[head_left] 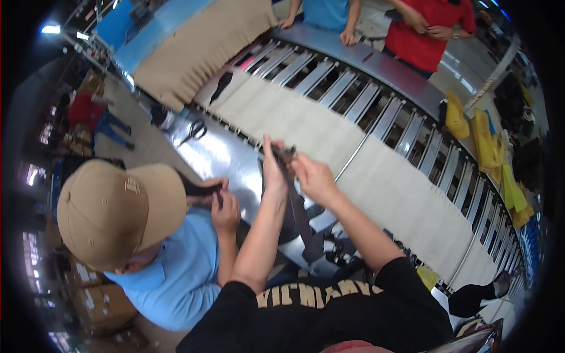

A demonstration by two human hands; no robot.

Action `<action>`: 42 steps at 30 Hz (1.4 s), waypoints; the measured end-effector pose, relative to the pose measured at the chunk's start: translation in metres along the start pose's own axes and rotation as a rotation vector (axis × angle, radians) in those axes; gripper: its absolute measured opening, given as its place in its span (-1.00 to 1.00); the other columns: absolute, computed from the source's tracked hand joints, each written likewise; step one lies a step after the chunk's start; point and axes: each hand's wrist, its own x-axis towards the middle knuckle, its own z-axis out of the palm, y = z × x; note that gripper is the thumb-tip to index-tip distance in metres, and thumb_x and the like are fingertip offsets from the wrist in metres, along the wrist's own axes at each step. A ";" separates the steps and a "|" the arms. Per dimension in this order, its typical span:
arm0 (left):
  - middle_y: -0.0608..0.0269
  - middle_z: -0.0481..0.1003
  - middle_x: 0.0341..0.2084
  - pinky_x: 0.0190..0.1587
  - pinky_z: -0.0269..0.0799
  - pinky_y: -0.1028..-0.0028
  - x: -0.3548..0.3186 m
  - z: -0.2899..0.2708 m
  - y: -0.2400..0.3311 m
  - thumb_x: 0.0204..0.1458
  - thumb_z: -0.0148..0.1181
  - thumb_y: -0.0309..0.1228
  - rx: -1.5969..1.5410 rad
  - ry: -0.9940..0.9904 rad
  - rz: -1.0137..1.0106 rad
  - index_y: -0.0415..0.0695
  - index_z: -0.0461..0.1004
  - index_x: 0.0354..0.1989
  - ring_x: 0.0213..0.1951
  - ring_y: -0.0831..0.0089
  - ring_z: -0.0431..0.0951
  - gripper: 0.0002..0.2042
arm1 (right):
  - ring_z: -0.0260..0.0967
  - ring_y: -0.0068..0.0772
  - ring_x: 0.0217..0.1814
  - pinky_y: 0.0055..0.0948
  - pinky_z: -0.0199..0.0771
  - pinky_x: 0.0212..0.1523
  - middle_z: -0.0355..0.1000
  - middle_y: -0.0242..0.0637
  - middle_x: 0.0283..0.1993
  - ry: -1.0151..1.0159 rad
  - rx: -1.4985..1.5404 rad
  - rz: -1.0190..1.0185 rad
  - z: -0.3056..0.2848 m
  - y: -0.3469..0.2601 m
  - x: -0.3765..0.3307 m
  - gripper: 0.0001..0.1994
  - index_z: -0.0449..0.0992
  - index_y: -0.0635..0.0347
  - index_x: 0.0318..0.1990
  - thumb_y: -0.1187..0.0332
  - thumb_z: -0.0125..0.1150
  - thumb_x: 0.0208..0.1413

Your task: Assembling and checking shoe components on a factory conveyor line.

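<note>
Over the near edge of the conveyor I hold a long dark sock-like piece of fabric [299, 215] that hangs down toward my body. My left hand [274, 170] is upright against it, fingers pointing away from me and the fabric along the palm side. At its upper end my right hand [315, 178] pinches the fabric, fingers curled and close to the left hand's fingertips. More dark pieces [338, 244] lie below my forearms, partly hidden. A black sock [221, 87] rests on the far left part of the pale belt [321, 126].
Beside me on the left, a person in a tan cap [112, 209] handles dark fabric. Black scissors [195, 130] lie on the shiny metal table [220, 156]. Metal slats [382, 120] run along the conveyor. Two people stand across it; yellow pieces [482, 138] hang at right.
</note>
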 end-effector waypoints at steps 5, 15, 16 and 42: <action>0.44 0.22 -0.79 -0.75 -0.04 0.56 0.010 -0.004 0.014 0.11 -0.02 0.17 -0.088 -0.251 -0.039 0.06 0.29 -0.47 -0.80 0.62 0.16 -0.58 | 0.52 -0.13 -0.36 -0.33 0.48 -0.33 0.51 -0.14 -0.41 -0.133 0.195 -0.052 -0.010 -0.007 0.011 -0.78 0.40 0.21 -0.01 0.36 -0.07 0.27; 0.43 0.20 -0.82 -0.78 -0.03 0.55 0.026 -0.037 0.000 0.08 0.01 0.18 -0.115 -0.328 -0.250 0.03 0.32 -0.45 -0.81 0.57 0.16 -0.56 | 0.51 -0.11 -0.40 -0.31 0.47 -0.35 0.49 -0.11 -0.45 -0.284 0.180 -0.113 -0.005 0.001 0.002 -0.78 0.41 0.24 -0.03 0.37 -0.06 0.25; 0.42 0.20 -0.82 -0.79 -0.02 0.55 0.032 -0.047 -0.004 0.08 0.01 0.19 -0.133 -0.374 -0.318 0.03 0.32 -0.45 -0.81 0.56 0.15 -0.56 | 0.50 -0.10 -0.42 -0.30 0.46 -0.38 0.48 -0.10 -0.47 -0.380 0.085 -0.173 -0.002 0.001 -0.001 -0.80 0.42 0.23 -0.07 0.37 -0.06 0.25; 0.42 0.19 -0.82 -0.77 0.04 0.54 0.085 -0.179 -0.033 0.06 0.00 0.21 -0.535 -0.363 -0.338 0.04 0.40 -0.54 -0.81 0.51 0.16 -0.53 | 0.44 0.03 -0.46 -0.14 0.40 -0.44 0.47 -0.06 -0.49 -0.549 -0.110 -0.180 0.107 0.016 -0.006 -0.83 0.41 0.16 -0.18 0.29 -0.03 0.23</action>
